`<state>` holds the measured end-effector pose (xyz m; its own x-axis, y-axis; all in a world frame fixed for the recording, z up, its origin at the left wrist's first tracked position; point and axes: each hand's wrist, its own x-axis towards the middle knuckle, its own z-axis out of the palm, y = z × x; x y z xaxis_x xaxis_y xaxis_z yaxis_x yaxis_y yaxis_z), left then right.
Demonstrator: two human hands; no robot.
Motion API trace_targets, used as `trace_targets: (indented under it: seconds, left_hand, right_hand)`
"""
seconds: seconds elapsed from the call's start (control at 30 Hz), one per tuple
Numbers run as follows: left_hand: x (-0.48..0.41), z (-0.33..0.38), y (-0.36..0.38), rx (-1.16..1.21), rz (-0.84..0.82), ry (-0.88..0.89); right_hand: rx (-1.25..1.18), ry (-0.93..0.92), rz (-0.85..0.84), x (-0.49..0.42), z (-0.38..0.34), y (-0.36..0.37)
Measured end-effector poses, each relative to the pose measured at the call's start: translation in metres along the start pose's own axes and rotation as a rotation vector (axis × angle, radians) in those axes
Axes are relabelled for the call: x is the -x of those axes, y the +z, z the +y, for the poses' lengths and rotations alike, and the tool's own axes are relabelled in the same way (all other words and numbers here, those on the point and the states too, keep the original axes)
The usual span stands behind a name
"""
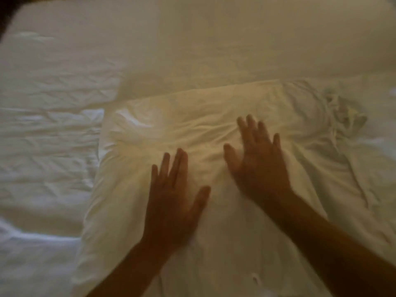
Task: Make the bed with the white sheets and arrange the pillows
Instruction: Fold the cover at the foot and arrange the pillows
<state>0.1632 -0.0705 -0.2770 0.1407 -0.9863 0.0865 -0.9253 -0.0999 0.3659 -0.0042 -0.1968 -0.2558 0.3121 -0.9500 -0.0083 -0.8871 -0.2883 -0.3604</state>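
Observation:
A cream-white pillow point(150, 129) in a wrinkled case lies across the bed in front of me. My left hand point(173, 200) lies flat on its middle, fingers straight and spread. A little farther and to the right, my right hand point(259, 163) presses flat on the pillow too, fingers straight. The open end of the pillowcase point(342, 116) is bunched at the pillow's right end. Under and around the pillow spreads the white sheet point(47, 133), creased. The picture is blurred.
A second pale pillow point(278, 33) lies along the far side of the bed, from the middle to the right corner. The bed's far left corner point(19, 16) meets dark floor.

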Motion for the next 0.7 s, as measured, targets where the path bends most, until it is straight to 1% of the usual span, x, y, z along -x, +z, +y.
trace_targets:
  seconds: [0.03,0.07,0.1,0.13,0.2,0.3,0.33,0.4,0.47,0.53,0.63,0.7]
  left_hand:
    - [0.028,0.001,0.007,-0.035,-0.043,0.055]
    - [0.052,-0.003,0.014,-0.092,-0.093,0.1]
    - [0.066,-0.011,0.022,-0.149,-0.143,0.132]
    - [0.075,-0.017,0.029,-0.188,-0.173,0.148]
    - [0.069,-0.02,0.04,-0.207,-0.208,0.157]
    - [0.064,-0.01,0.037,-0.207,-0.212,0.109]
    - [0.07,-0.011,0.031,-0.21,-0.191,0.079]
    - [0.096,-0.022,0.014,-0.262,-0.122,-0.008]
    - [0.128,-0.036,0.002,-0.335,-0.088,-0.073]
    - [0.151,-0.046,0.005,-0.334,-0.088,-0.059]
    - [0.158,-0.046,0.027,-0.299,-0.056,-0.034]
    - [0.157,-0.048,0.039,-0.284,-0.026,-0.034]
  right_hand:
    - [0.0,-0.117,-0.034,0.043,-0.012,0.008]
    - [0.056,-0.214,-0.082,0.085,-0.01,0.016]
    - [0.133,-0.288,-0.135,0.112,0.002,0.026]
    - [0.192,-0.316,-0.184,0.13,0.019,0.034]
    - [0.257,-0.289,-0.213,0.133,0.046,0.041]
    - [0.351,-0.293,-0.294,0.115,0.041,0.034]
    - [0.359,-0.296,-0.267,0.112,0.039,0.025]
    - [0.422,-0.248,-0.16,0.116,0.052,0.0]
    - [0.504,-0.127,-0.078,0.133,0.087,-0.023]
    - [0.497,-0.017,-0.094,0.157,0.117,-0.03]
    - [0.446,-0.007,-0.162,0.179,0.13,-0.004]
    - [0.442,0.009,-0.146,0.18,0.129,0.016]
